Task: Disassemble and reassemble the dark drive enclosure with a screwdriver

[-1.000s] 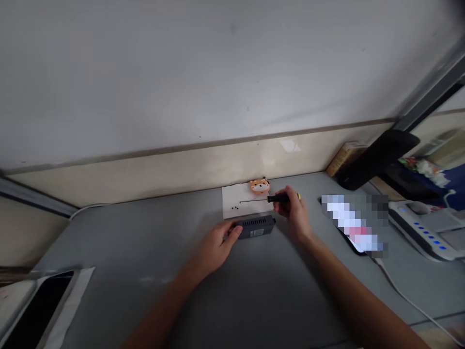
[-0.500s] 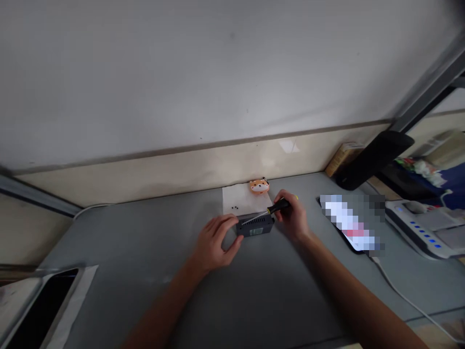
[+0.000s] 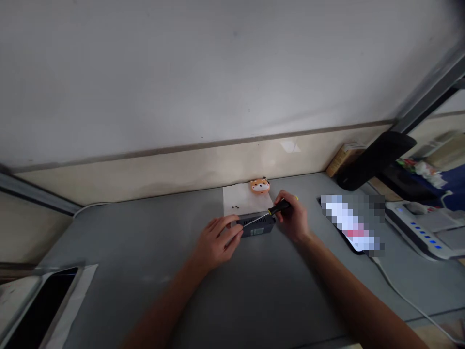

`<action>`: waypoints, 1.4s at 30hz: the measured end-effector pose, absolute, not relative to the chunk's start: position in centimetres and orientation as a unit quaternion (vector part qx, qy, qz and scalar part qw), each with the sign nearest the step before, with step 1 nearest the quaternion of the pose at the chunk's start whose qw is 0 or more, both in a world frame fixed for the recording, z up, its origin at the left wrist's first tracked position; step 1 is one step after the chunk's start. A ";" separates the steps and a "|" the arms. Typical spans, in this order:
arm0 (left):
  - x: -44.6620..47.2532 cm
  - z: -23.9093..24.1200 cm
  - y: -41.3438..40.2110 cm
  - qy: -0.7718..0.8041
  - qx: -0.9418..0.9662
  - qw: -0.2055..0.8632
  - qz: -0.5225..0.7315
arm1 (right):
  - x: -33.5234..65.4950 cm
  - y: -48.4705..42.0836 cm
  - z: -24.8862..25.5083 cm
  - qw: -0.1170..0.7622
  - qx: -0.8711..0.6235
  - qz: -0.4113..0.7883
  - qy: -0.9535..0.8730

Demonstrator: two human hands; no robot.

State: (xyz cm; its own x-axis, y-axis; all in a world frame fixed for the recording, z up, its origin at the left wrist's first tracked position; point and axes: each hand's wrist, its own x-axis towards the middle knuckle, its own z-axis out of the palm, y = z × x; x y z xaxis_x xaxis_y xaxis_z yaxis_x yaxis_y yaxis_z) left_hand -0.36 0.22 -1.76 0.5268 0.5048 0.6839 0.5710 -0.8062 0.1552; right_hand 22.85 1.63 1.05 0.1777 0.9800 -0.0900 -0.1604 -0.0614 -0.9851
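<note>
A dark grey vented box (image 3: 260, 231) with a pale label on its front side lies on the grey desk. My left hand (image 3: 218, 240) is closed around its left end, one finger across the top face. My right hand (image 3: 293, 218) grips the black and yellow handle of a screwdriver (image 3: 279, 207). Its shaft slants down to the left over the vent slots, and the tip is at my left fingers, partly hidden by them. Behind the box, a white sheet of paper (image 3: 241, 196) carries several tiny dark pieces that look like screws (image 3: 237, 207).
An orange animal-face case (image 3: 260, 185) sits on the paper's far right corner. To the right are a lit phone (image 3: 347, 223) with a white cable, a power strip (image 3: 421, 230), a black cylinder (image 3: 376, 160) and a small carton (image 3: 343, 157). A dark-screened device (image 3: 51, 300) lies at left.
My left fingers have closed in over the box's left end, with one finger now on its top beside the screwdriver tip. My right hand and the screwdriver have barely moved.
</note>
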 end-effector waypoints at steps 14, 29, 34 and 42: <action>-0.1 -1.0 0.0 -0.270 -0.875 0.061 -0.397 | 22.4 2.3 -0.1 0.529 -0.567 0.437 -0.455; 0.0 0.5 0.0 -0.277 -0.857 0.140 -0.410 | 23.3 2.5 0.9 0.640 -0.518 0.485 -0.294; 1.4 -0.1 -0.8 -0.281 -0.858 0.171 -0.394 | 24.1 2.4 1.6 0.701 -0.448 0.485 -0.268; 2.1 -0.4 -1.2 -0.290 -0.857 0.168 -0.390 | 24.7 2.6 1.6 0.710 -0.418 0.487 -0.289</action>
